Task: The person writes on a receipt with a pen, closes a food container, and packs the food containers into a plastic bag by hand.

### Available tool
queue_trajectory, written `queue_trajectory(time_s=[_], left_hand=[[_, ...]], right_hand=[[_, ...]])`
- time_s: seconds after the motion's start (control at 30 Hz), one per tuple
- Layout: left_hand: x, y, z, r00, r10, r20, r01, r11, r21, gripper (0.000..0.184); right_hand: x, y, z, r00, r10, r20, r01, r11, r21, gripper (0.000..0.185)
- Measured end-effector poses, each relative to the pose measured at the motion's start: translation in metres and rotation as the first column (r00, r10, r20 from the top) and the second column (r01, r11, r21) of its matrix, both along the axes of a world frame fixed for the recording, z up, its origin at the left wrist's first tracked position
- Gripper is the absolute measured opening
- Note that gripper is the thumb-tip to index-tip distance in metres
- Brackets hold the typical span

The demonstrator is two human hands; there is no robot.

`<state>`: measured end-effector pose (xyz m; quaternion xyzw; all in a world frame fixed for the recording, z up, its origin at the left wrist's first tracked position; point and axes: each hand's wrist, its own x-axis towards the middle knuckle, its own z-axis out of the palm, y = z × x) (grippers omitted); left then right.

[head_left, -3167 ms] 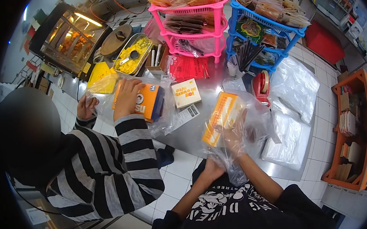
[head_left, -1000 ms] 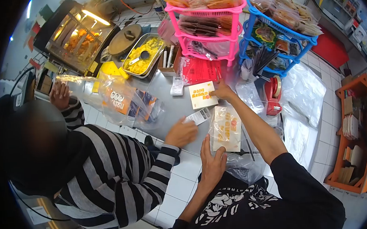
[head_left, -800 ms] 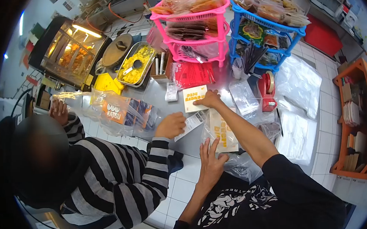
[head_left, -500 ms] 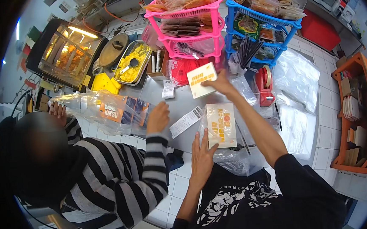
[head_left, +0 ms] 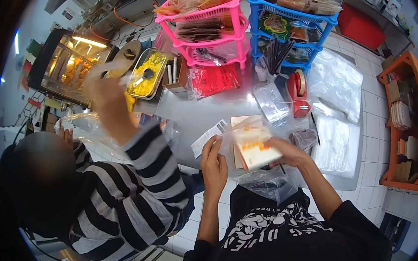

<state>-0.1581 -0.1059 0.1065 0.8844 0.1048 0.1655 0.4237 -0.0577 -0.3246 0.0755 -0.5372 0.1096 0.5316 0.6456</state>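
Note:
My right hand (head_left: 290, 152) grips a white cardboard box (head_left: 253, 149) with orange lettering, blurred by motion. A second box (head_left: 240, 161) lies under it, mostly covered, with only its left and top edges showing. To the left of the boxes, my left hand (head_left: 214, 166) has its fingertips drawn together at the edge of a clear plastic bag (head_left: 266, 182), which spreads around the boxes and toward my shirt. A printed receipt (head_left: 208, 138) lies on the steel table just beyond my left fingertips.
At left, a co-worker in a striped sleeve (head_left: 155, 158) raises a blurred hand (head_left: 113, 105). Behind stand a pink rack (head_left: 235, 27) and a blue rack (head_left: 317, 45) of packets. A red tape dispenser (head_left: 300, 105) and plastic bags (head_left: 338, 141) lie right; a yellow food tray (head_left: 153, 66) sits back left.
My right hand has brought its box from the table's back down over the other box. My left hand has slid left off the lower box. The co-worker's hand has risen leftward.

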Motion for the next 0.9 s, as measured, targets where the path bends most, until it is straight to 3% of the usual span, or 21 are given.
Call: queue_trajectory(time_s=[0.03,0.07,0.13,0.23,0.27,0.3,0.33,0.5,0.57,0.63,0.7,0.77,0.83,0.87,0.9], left_hand=[[-0.002,0.002,0.002,1.0,-0.007,0.001,0.007,0.996,-0.088,0.039],[-0.002,0.004,-0.005,0.994,0.089,0.059,-0.068,0.956,-0.284,0.039],[-0.001,0.012,-0.042,0.948,0.298,0.115,-0.156,0.746,-0.647,0.038],[0.01,0.049,-0.097,0.931,0.362,-0.054,-0.358,0.871,-0.336,0.044],[0.015,0.061,-0.117,0.939,0.344,-0.02,-0.344,0.939,-0.019,0.046],[0.02,0.072,-0.138,0.948,0.317,0.007,-0.305,0.904,0.3,0.048],[0.019,0.077,-0.145,0.958,0.285,0.02,-0.242,0.772,0.588,0.05],[0.008,0.095,-0.153,0.95,0.229,-0.211,-0.166,0.946,0.279,0.046],[-0.007,0.095,-0.144,0.934,0.206,-0.292,-0.194,0.978,0.072,0.045],[-0.025,0.077,-0.093,0.922,0.143,-0.359,-0.224,0.955,-0.195,0.045],[-0.045,0.04,-0.022,0.934,0.172,-0.312,-0.321,0.785,-0.53,0.044],[-0.063,0.003,0.039,0.992,0.045,-0.119,-0.114,0.734,-0.669,0.046],[-0.071,-0.017,0.051,0.958,-0.273,-0.09,0.114,0.648,-0.753,0.048],[-0.067,-0.025,0.052,0.889,-0.44,-0.123,0.395,0.875,-0.28,0.053],[-0.057,-0.038,0.05,0.85,-0.507,-0.142,0.35,0.745,-0.567,0.051]], right_hand=[[0.01,0.001,-0.012,0.995,0.067,0.075,-0.061,0.994,-0.089,0.066],[0.013,0.003,-0.014,0.968,0.143,0.207,-0.109,0.98,-0.17,0.067],[0.011,0.009,-0.014,0.835,0.31,0.455,-0.145,0.921,-0.362,0.069],[-0.008,0.02,-0.018,0.54,0.449,0.712,0.004,0.844,-0.536,0.075],[-0.014,0.022,-0.017,0.465,0.41,0.785,0.094,0.858,-0.504,0.077],[-0.018,0.023,-0.015,0.378,0.374,0.847,0.178,0.868,-0.463,0.079],[-0.021,0.023,-0.013,0.376,0.388,0.841,0.187,0.857,-0.479,0.079],[-0.023,0.012,0.02,0.343,0.408,0.846,0.131,0.871,-0.474,0.072],[-0.024,0.008,0.033,0.346,0.42,0.839,0.093,0.874,-0.476,0.068],[-0.019,0.002,0.054,0.399,0.432,0.809,0.053,0.87,-0.491,0.066],[-0.011,0.001,0.066,0.497,0.414,0.762,0.007,0.877,-0.481,0.065],[-0.004,0.001,0.049,0.599,0.321,0.734,0.008,0.914,-0.406,0.063],[0.001,0.001,0.049,0.653,0.2,0.731,0.041,0.954,-0.297,0.058],[0.001,0.005,0.054,0.658,0.142,0.739,0.058,0.969,-0.238,0.055],[0.0,0.008,0.062,0.663,0.083,0.744,0.077,0.981,-0.177,0.052]])
